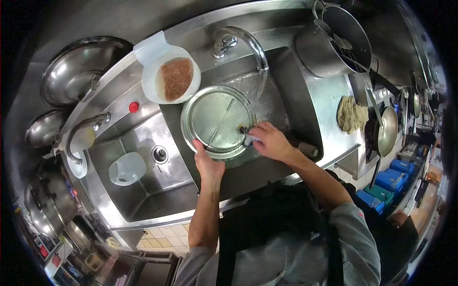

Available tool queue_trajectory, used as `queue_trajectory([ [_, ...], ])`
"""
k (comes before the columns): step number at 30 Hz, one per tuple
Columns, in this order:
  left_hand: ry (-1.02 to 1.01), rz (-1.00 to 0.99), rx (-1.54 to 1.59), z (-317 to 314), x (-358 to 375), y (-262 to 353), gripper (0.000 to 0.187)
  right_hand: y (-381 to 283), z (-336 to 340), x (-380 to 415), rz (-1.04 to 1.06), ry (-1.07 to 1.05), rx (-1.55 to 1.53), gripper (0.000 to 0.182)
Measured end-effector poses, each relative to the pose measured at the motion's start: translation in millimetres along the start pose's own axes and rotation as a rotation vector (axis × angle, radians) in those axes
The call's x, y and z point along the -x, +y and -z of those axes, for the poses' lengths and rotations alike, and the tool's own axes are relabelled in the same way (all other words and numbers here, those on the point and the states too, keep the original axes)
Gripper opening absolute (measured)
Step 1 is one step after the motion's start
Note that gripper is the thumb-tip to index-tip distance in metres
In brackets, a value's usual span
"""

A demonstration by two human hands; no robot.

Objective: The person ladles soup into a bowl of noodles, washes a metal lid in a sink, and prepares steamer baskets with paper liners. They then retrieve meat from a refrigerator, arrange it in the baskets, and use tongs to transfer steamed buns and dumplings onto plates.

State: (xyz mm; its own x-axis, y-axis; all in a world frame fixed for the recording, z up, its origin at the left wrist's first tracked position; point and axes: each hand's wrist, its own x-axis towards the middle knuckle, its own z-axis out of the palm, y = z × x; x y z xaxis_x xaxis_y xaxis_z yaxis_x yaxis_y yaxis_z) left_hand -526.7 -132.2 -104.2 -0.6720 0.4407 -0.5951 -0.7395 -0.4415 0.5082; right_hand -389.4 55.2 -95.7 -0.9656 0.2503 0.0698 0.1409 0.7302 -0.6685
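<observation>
A round metal pan (200,114) with clear liquid in it is over the right sink basin, a thin utensil (219,121) lying across it. Its lower left rim is in the grip of my left hand (208,167), thumb over the edge. At the pan's lower right edge, my right hand (273,141) has its fingers closed on a small whitish item (250,139) that I cannot make out. Beside those fingers, inside the pan, is a small dark object (243,129). Water runs from the curved faucet (248,40) just right of the pan.
A white plastic container (150,81) with a brown block stands behind the pan. The left basin (143,190) holds a cut translucent jug (127,168). At right are a large pot (312,52), a crumpled cloth (352,115) and a frying pan (389,132). A person's arm (400,220) shows at far right.
</observation>
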Motion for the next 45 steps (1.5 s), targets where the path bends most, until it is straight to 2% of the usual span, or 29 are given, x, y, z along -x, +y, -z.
queue_trajectory([
  [1,0.004,0.006,-0.003,2.8,6.8,1.5,0.063,5.4,-1.6,2.1,-0.047,0.086,-0.015,0.027],
  [4,-0.104,0.062,0.048,1.9,24.3,7.2,0.063,25.6,-0.6,-5.6,-0.183,0.158,-0.068,0.028],
  [7,-0.047,0.059,0.027,-4.5,23.4,9.2,0.064,24.5,-1.6,-10.6,-0.301,0.221,-0.169,0.029],
  [11,0.007,0.101,0.056,-12.0,16.3,0.5,0.064,17.4,-14.3,15.8,-0.285,0.194,-0.207,0.032],
  [13,-0.111,0.099,0.054,-4.6,26.8,-0.8,0.063,18.7,-9.4,26.5,-0.298,0.176,-0.226,0.033],
  [15,-0.054,0.121,-0.024,3.8,36.0,2.5,0.060,28.7,6.4,15.5,-0.418,0.207,-0.212,0.030],
  [18,-0.055,0.172,0.002,17.8,26.2,10.1,0.056,20.1,31.7,-2.5,-0.372,0.158,-0.191,0.028],
  [20,-0.042,0.147,-0.052,19.9,21.5,15.2,0.055,6.9,36.3,-13.4,-0.169,0.147,-0.200,0.028],
  [21,-0.033,0.127,-0.108,19.4,18.9,18.5,0.054,-1.8,37.2,-18.9,-0.163,0.147,-0.206,0.028],
  [23,0.006,0.127,-0.127,15.7,18.7,19.7,0.053,-19.1,38.9,-27.0,0.029,0.156,-0.085,0.026],
  [25,-0.020,0.159,-0.164,4.7,26.1,22.2,0.061,-25.4,40.3,-31.8,0.019,0.132,-0.093,0.026],
  [28,-0.070,0.093,-0.150,-6.8,24.9,27.8,0.060,-35.7,45.3,-34.6,0.025,-0.112,-0.122,0.024],
  [32,-0.054,0.133,-0.157,-8.1,27.0,31.5,0.061,-27.4,50.6,-20.7,0.050,-0.161,-0.180,0.023],
  [34,-0.054,0.132,-0.133,-8.5,29.5,25.4,0.061,-17.7,52.1,-10.7,-0.068,-0.246,-0.340,0.023],
  [37,-0.091,0.176,-0.085,1.3,29.4,14.2,0.060,-11.4,54.1,-0.4,-0.132,-0.295,-0.368,0.021],
  [41,-0.015,0.133,0.014,8.6,26.5,-0.4,0.059,-2.0,47.9,18.4,-0.215,-0.355,-0.357,0.019],
  [43,0.018,0.108,0.060,12.6,21.3,-4.0,0.058,-11.3,48.0,26.5,-0.202,-0.411,-0.207,0.017],
  [45,0.066,0.045,0.065,16.9,18.1,-2.6,0.051,-16.2,50.3,24.9,-0.265,-0.381,-0.225,0.019],
])
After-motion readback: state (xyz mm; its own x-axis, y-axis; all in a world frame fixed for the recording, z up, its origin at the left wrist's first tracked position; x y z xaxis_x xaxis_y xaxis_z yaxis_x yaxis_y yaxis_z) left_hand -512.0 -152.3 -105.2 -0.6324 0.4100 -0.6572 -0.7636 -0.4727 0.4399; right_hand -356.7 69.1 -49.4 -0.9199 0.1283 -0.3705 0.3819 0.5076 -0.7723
